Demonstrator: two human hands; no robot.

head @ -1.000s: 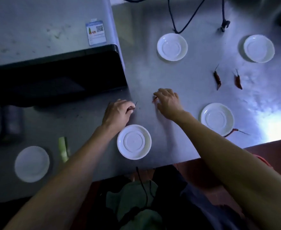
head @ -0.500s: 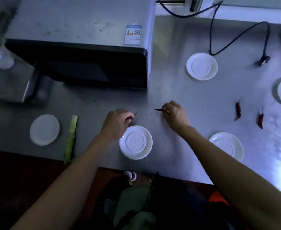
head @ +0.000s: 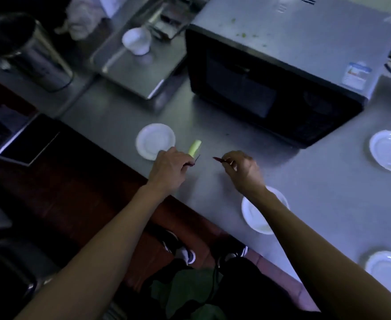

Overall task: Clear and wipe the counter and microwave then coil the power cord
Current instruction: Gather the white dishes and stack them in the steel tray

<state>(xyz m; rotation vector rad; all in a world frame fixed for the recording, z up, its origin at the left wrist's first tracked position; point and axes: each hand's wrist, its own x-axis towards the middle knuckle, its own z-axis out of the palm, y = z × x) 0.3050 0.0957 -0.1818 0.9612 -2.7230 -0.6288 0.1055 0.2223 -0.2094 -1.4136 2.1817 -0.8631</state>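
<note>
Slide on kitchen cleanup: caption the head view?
Left hand and right hand each pinch a dried chili above the steel counter, before the microwave.

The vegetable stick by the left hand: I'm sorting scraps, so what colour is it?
Pale green, whitish at its far end; the vegetable stick shows in the head view.

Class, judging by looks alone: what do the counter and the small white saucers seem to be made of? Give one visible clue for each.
Counter: probably stainless steel, brushed grey, with a dull, diffuse sheen.
White saucers, such as the one by the green stalk: likely glazed ceramic, smooth and glossy with a moulded ring, though melamine cannot be excluded.
</note>
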